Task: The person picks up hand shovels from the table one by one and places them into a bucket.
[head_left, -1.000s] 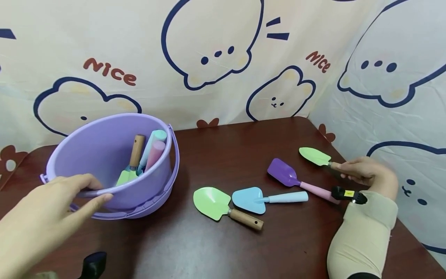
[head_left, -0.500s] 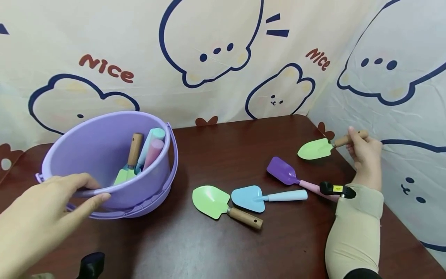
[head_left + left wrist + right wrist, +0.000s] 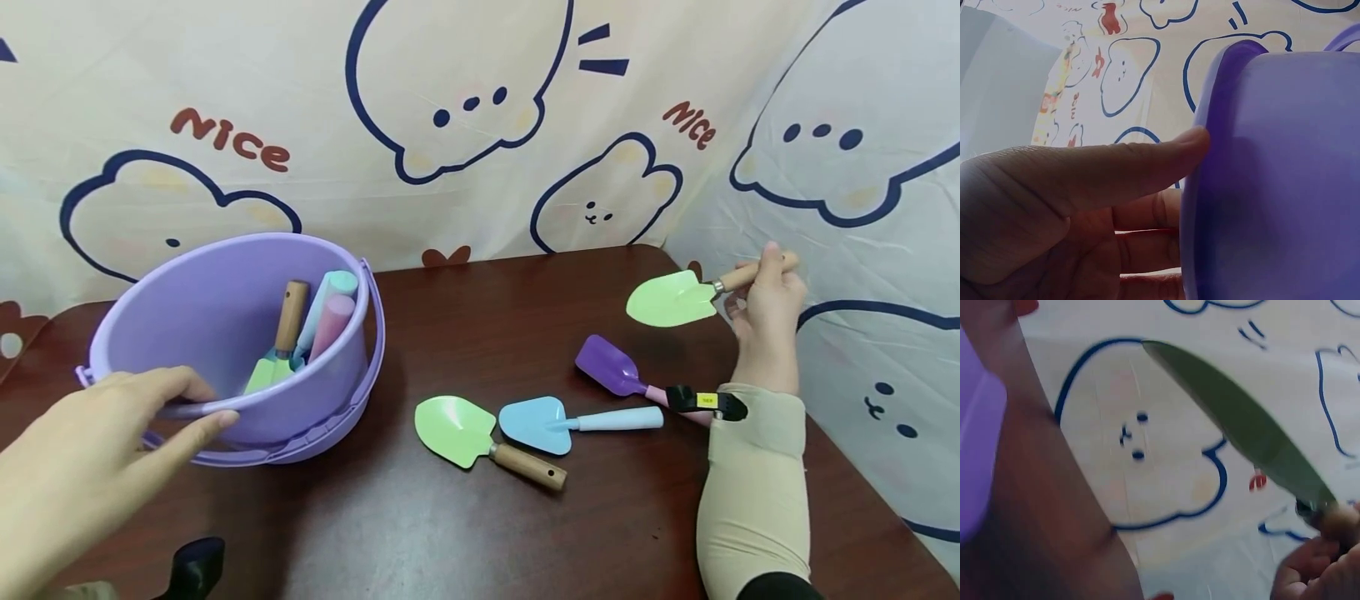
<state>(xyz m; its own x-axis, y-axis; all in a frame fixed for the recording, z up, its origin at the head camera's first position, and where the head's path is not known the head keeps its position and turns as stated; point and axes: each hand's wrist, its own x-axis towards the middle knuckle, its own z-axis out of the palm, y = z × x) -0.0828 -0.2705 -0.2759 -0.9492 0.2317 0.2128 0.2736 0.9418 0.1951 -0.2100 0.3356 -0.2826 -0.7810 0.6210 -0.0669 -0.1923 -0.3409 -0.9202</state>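
My left hand (image 3: 112, 446) grips the near rim of a purple bucket (image 3: 281, 421), thumb on the outside and fingers inside in the head view. The left wrist view shows the thumb (image 3: 1141, 165) right at the rim of the bucket (image 3: 1285, 162). At the right, my right hand (image 3: 770, 321) holds a light green trowel (image 3: 671, 300) by its wooden handle, raised over the table's far right corner, blade toward the left. In the right wrist view the trowel's blade (image 3: 1241, 425) appears nearly edge-on, above the curled fingers (image 3: 1310, 562).
On the brown table (image 3: 420, 542) lie a green trowel (image 3: 457, 433) with a wooden handle, a blue trowel (image 3: 540, 423) and a purple shovel (image 3: 611, 367) with a pink handle. Several hand tools (image 3: 291, 321) stand inside the bucket. A printed cloth (image 3: 420, 225) hangs behind.
My right hand has lifted the green trowel off the table at the right and moved it up and slightly left. My left hand keeps its hold on the bucket rim.
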